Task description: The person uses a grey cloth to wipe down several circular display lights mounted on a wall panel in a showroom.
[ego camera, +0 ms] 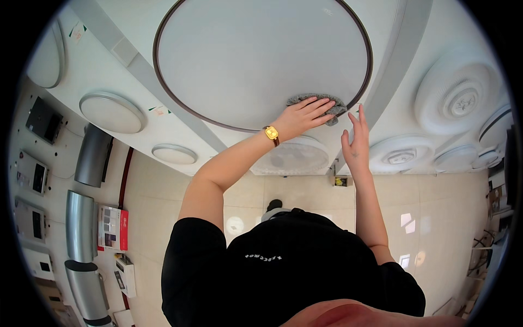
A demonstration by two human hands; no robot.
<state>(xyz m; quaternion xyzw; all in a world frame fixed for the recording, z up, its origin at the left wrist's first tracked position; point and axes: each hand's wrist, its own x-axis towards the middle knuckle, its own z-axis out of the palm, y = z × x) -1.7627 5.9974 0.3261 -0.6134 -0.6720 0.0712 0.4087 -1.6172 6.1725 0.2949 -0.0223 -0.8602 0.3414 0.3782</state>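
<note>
My left hand (302, 116) lies flat, fingers a little spread, over a bunched grey cloth (338, 107). It presses the cloth against the lower right part of a large round ceiling lamp (253, 61) with a white face and a thin dark brown rim. A gold-faced watch (271, 133) on a brown strap is round my left wrist. My right hand (356, 143) is raised beside the lamp's lower right rim, holding nothing, its fingers apart. Its fingertips are close to the rim and the cloth; whether they touch cannot be told.
More round lamps, such as a plain one (112, 112) and a ribbed one (459, 96), are mounted on the white display panel (135, 139). Silver cylindrical appliances (80, 225) line the left wall near a red and white box (113, 227). A small box (341, 181) sits below the panel on the tiled floor (159, 204).
</note>
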